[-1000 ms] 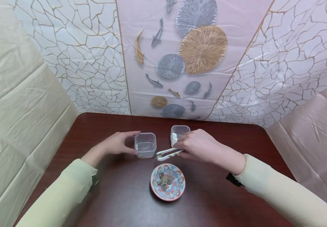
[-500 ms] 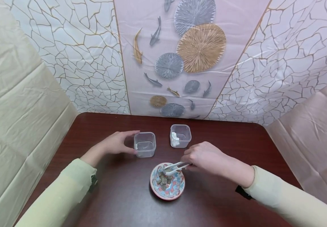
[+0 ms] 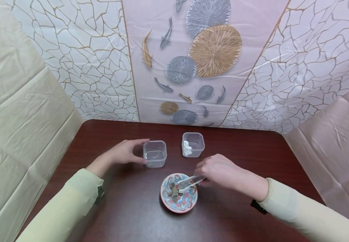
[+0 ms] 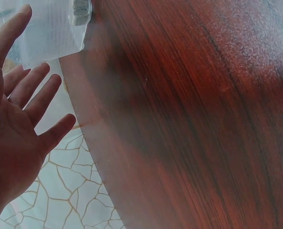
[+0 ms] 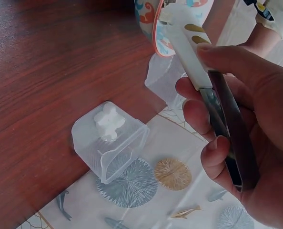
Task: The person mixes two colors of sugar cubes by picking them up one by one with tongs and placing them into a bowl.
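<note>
My right hand [image 3: 218,169] grips a pair of tongs [image 5: 189,55] with white tips and dark handles. The tips are spread over the patterned plate [image 3: 179,211], close to several small grey-brown cubes [image 3: 175,193]; whether they touch one cannot be told. My left hand [image 3: 123,153] is at the left side of a clear plastic container [image 3: 155,164], thumb and fingers extended beside its wall. In the left wrist view the fingers [image 4: 44,98] are straight and spread. A greyish cube [image 4: 80,12] shows in that container's corner.
A second clear container [image 3: 197,154] stands behind the plate, to the right, with white pieces [image 3: 187,148] inside along its left side. The dark wooden table [image 3: 126,208] ends at a patterned cloth backdrop [image 3: 162,94]; plain cloth hangs at both sides.
My right hand has drawn back from the right container, bringing the tongs over the plate; their tips then shifted slightly and spread among the cubes. My left hand has stayed by its container.
</note>
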`<state>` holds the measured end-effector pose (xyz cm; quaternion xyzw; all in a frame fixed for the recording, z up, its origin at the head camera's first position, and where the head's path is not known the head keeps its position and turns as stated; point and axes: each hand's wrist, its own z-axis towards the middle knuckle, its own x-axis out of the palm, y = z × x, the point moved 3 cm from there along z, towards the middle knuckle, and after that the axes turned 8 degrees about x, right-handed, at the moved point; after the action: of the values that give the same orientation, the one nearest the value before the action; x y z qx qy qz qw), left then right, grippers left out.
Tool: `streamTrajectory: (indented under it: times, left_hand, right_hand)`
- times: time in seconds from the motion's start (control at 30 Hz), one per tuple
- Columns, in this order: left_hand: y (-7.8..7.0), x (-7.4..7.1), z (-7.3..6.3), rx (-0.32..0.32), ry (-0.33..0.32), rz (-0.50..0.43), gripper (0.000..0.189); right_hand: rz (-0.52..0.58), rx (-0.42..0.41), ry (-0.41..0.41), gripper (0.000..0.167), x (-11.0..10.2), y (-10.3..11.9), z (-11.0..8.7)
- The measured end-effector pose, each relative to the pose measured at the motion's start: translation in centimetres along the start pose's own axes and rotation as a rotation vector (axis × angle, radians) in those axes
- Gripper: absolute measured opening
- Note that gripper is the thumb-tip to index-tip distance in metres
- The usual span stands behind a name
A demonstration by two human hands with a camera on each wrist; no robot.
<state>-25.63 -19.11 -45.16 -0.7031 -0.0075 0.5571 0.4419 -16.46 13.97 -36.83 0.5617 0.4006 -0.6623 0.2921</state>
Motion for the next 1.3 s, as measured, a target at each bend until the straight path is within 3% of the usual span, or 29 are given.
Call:
streamTrajectory:
  times: [0.3,0.5,0.77,1.1,1.3]
  left_hand:
    - [0.1,0.1,0.1,0.004,-0.001,0.008,0.092]
    - [0.1,0.0,0.0,0.001,-0.006,0.008,0.092]
    - [0.0,0.1,-0.1,0.015,-0.009,0.002,0.092]
    - [0.1,0.1,0.1,0.009,0.000,0.000,0.092]
    - [0.2,0.1,0.1,0.010,-0.009,0.006,0.092]
  right_hand:
    - [0.109,0.046,-0.058,0.020,-1.2,-0.6,1.1]
    - [0.091,0.065,-0.116,0.019,-2.6,-1.3,3.2]
    - [0.107,0.075,-0.120,0.020,-3.3,-2.9,6.8]
    - [0.087,0.130,0.043,0.017,-1.9,-4.1,11.4]
    - [0.032,0.104,0.104,0.019,-0.4,-3.7,13.7]
